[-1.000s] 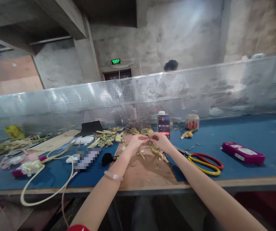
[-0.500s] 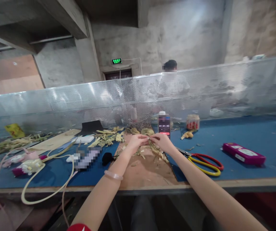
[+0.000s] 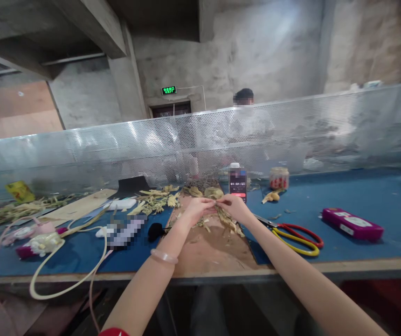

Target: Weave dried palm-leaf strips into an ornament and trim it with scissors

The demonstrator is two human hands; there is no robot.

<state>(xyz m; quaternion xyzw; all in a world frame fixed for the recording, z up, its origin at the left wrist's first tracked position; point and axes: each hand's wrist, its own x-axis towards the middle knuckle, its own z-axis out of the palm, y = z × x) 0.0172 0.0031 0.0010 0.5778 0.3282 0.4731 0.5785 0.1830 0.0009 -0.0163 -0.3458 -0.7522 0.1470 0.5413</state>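
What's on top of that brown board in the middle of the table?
The board bears dried leaves, small loose scraps and a dark twiggy heap at its far end. Whatever the left hand and right hand cover cannot be seen.

- Your table (image 3: 361, 189) has a blue top and a pale front edge.
- In front of you, a brown board (image 3: 214, 254) lies on it, bearing dried plant pieces (image 3: 228, 221).
- To your right lie scissors (image 3: 274, 225) with red and yellow handles, and a purple pack (image 3: 352, 224).
- Farther back, a jar (image 3: 279, 178) and a phone (image 3: 238, 184) stand upright.
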